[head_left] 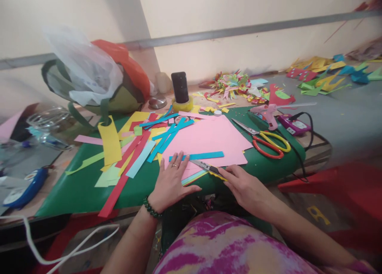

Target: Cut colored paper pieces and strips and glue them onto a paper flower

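My left hand (174, 178) lies flat with fingers spread on the pink paper (209, 137), its fingertips on the left end of a blue paper strip (205, 156). A ring and a dark bead bracelet are on this hand and wrist. In my right hand (246, 184) is a utility knife (213, 170) with a yellow and black handle. The knife's blade points left, close below the blue strip and near my left fingers. Blue and yellow sheet edges peek out beneath the pink paper at its front.
Scissors (270, 144) and a pink glue gun (268, 115) lie on the right of the green mat (74, 190). Colored strips cover its left. Behind stand a phone (180, 87) on a yellow tape roll (182, 104) and a green bag (119, 89). A red stool (334, 190) is at right.
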`<state>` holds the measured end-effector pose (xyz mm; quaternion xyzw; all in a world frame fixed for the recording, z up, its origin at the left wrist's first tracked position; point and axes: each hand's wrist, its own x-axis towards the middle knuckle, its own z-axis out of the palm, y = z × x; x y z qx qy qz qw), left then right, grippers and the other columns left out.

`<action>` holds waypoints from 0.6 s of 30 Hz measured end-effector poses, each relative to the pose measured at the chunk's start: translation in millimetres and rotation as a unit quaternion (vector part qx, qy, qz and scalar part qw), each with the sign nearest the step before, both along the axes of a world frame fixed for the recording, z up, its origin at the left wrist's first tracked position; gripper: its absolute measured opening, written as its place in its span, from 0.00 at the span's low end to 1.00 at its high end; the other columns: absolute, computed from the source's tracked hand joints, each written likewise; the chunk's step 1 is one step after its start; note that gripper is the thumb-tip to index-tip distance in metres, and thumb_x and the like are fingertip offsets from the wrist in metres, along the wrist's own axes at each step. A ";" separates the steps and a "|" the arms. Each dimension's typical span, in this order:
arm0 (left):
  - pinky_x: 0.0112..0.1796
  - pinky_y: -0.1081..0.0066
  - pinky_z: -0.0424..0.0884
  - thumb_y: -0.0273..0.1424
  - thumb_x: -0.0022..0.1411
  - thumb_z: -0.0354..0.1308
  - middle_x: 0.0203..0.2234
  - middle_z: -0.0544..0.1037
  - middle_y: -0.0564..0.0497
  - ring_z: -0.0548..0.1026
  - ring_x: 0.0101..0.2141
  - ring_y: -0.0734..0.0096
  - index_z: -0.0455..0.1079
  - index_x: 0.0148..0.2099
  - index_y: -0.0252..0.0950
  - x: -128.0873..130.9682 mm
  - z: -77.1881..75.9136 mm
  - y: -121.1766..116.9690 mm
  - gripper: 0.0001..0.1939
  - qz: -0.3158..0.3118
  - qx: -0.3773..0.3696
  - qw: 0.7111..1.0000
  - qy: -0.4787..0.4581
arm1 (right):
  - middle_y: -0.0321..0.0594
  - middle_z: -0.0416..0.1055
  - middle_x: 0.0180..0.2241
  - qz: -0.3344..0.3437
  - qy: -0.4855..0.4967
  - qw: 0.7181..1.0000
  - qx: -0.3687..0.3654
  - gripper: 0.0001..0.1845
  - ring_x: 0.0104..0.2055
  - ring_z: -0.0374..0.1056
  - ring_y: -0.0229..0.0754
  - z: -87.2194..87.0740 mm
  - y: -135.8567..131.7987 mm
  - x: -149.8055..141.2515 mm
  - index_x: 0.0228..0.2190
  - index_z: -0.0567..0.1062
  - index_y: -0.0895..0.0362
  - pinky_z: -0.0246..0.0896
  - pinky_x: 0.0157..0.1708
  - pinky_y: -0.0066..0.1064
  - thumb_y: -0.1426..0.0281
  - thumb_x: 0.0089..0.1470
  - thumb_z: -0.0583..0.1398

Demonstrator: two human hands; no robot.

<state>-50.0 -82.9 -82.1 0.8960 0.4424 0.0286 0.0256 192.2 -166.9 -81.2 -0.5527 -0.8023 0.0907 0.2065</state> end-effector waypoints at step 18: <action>0.62 0.40 0.40 0.67 0.55 0.43 0.68 0.50 0.37 0.48 0.67 0.47 0.43 0.72 0.37 -19.3 11.2 -0.5 0.54 0.016 -0.003 1.000 -0.006 | 0.50 0.70 0.45 -0.003 -0.041 0.998 -0.043 0.22 0.43 0.71 0.46 7.9 6.5 -14.8 0.56 0.68 0.57 0.71 0.39 0.35 0.77 0.61 0.52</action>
